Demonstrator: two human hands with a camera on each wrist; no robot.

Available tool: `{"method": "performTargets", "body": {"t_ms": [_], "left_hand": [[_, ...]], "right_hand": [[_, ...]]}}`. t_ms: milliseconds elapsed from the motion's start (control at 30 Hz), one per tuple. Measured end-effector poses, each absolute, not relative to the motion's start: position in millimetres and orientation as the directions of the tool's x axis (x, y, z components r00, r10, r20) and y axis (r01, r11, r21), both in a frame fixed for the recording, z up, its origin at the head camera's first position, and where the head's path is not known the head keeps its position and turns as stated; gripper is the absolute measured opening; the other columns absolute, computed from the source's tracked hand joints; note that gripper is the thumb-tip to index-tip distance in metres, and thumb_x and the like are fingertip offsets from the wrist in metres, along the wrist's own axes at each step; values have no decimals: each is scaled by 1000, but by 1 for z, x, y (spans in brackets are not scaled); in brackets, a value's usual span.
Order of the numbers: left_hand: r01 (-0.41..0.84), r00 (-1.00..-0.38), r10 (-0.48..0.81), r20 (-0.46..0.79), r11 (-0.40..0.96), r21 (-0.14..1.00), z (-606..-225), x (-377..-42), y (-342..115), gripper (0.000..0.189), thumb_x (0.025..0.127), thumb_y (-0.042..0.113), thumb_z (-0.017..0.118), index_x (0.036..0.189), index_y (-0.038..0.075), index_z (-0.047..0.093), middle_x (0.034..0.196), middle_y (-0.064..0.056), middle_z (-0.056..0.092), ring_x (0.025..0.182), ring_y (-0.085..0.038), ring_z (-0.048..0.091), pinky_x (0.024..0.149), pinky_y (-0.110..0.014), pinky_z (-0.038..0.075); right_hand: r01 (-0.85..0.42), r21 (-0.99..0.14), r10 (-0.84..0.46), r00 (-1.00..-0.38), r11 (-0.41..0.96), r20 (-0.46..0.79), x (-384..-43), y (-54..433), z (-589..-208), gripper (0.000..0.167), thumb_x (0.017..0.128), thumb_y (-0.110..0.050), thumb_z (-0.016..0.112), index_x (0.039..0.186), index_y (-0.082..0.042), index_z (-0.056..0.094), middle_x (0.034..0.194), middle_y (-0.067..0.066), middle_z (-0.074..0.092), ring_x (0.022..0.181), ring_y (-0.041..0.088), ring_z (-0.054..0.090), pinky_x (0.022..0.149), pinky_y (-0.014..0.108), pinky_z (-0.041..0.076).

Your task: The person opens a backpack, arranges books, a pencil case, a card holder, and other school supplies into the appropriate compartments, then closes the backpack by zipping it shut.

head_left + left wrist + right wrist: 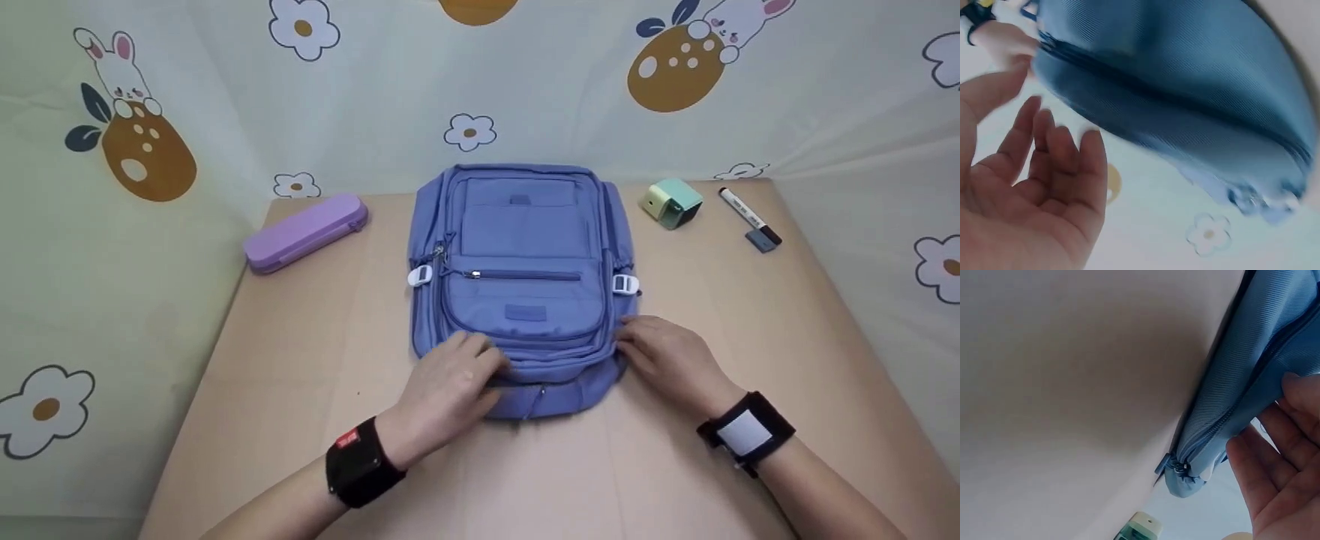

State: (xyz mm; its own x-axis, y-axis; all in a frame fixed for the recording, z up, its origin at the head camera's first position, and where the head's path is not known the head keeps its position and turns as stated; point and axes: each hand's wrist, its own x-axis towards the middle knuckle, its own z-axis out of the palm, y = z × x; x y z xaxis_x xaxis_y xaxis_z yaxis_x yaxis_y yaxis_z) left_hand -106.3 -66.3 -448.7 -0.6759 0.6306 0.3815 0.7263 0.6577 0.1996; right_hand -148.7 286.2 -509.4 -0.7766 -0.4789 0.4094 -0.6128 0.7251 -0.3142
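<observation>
Right now, a blue backpack [525, 232] is lying flat with its front side up in the middle of the worktop [315, 390], its rounded bottom pointing toward the person. The left hand [454, 382] is hovering over the bottom edge, its fingers loosely bent and parted from the thumb, gripping nothing; the left wrist view is showing the palm just beside the fabric, though whether a fingertip is touching it I cannot tell. The right hand [667, 360] is resting against the bag's lower right side, its fairly straight fingers and separated thumb touching the fabric near a zipper. A short front zipper [525, 276] is running across the pocket above a small fabric patch [525, 313], and a white buckle [625, 284] is sitting on the bag's right side, with another on its left.

Around the bag, a purple case [306, 234] is lying at the far left, while a mint and yellow block [673, 203] is standing at the far right. Beyond that, a marker [742, 210] is lying slantwise, with a small grey-blue piece [761, 240] just beside its dark end. Behind everything, a pale curtain [382, 97] is hanging, printed with rabbits and flowers.
</observation>
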Motion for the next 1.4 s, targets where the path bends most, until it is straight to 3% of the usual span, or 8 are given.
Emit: {"method": "performTargets", "body": {"t_ms": [133, 300, 533, 900, 1033, 1200, 1300, 1400], "left_hand": [[734, -665, 651, 367, 661, 158, -457, -120, -89, 37, 78, 19, 88, 107, 13, 66, 103, -1, 62, 99, -24, 59, 85, -39, 51], [771, -635, 702, 323, 600, 211, -471, -140, -107, 33, 84, 16, 84, 113, 13, 69, 109, -2, 66, 103, -23, 61, 91, -38, 52], [809, -586, 717, 377, 546, 219, -478, -151, -113, 20, 88, 17, 81, 106, 15, 73, 102, 3, 73, 95, -17, 67, 84, -35, 54], [721, -693, 622, 366, 617, 315, -475, -150, -108, 11, 88, 13, 81, 97, 16, 75, 95, 4, 74, 89, -15, 70, 77, -32, 58], [687, -726, 594, 345, 647, 332, -473, -149, -107, 10, 89, 14, 80, 96, 18, 75, 93, 6, 73, 88, -13, 70, 74, -33, 58], [674, -738, 585, 337, 662, 328, -472, -150, -107, 9, 89, 14, 79, 95, 18, 74, 92, 6, 72, 86, -13, 69, 72, -33, 57], [671, -741, 582, 336, 663, 333, -472, -150, -108, 10, 88, 14, 80, 95, 18, 74, 92, 6, 72, 86, -13, 69, 72, -33, 58], [669, -743, 581, 333, 661, 340, -472, -150, -107, 10, 88, 14, 80, 96, 18, 75, 93, 6, 73, 87, -13, 70, 73, -33, 58]], "right_hand": [[-591, -307, -472, -794, 746, 382, -148, 286, -507, 11, 93, -11, 75, 103, -15, 73, 117, 8, 74, 111, 25, 69, 92, 44, 56], [-578, -315, -470, -807, 753, 357, -147, 287, -505, 11, 93, -12, 75, 104, -15, 74, 118, 8, 73, 112, 26, 68, 93, 44, 55], [-582, -323, -471, -805, 746, 361, -146, 288, -506, 12, 93, -11, 75, 104, -14, 74, 117, 8, 73, 111, 25, 69, 93, 44, 55], [-581, -342, -461, -806, 739, 372, -142, 286, -501, 15, 91, -9, 76, 106, -14, 74, 113, 4, 74, 108, 22, 69, 92, 42, 56], [-638, -307, -467, -745, 706, 477, -134, 277, -490, 22, 87, -6, 77, 109, -12, 73, 108, 0, 72, 101, 18, 67, 84, 37, 56], [-777, -207, -533, -574, 594, 622, -122, 246, -473, 19, 85, -4, 75, 102, -10, 72, 99, -2, 68, 90, 16, 64, 73, 33, 55], [-853, -142, -619, -469, 502, 630, -115, 223, -470, 16, 87, -6, 74, 100, -14, 73, 93, -5, 66, 81, 14, 63, 66, 31, 54], [-888, -103, -704, -421, 448, 572, -109, 204, -472, 15, 89, -12, 76, 104, -15, 74, 89, -5, 64, 75, 14, 62, 61, 30, 51]]}}
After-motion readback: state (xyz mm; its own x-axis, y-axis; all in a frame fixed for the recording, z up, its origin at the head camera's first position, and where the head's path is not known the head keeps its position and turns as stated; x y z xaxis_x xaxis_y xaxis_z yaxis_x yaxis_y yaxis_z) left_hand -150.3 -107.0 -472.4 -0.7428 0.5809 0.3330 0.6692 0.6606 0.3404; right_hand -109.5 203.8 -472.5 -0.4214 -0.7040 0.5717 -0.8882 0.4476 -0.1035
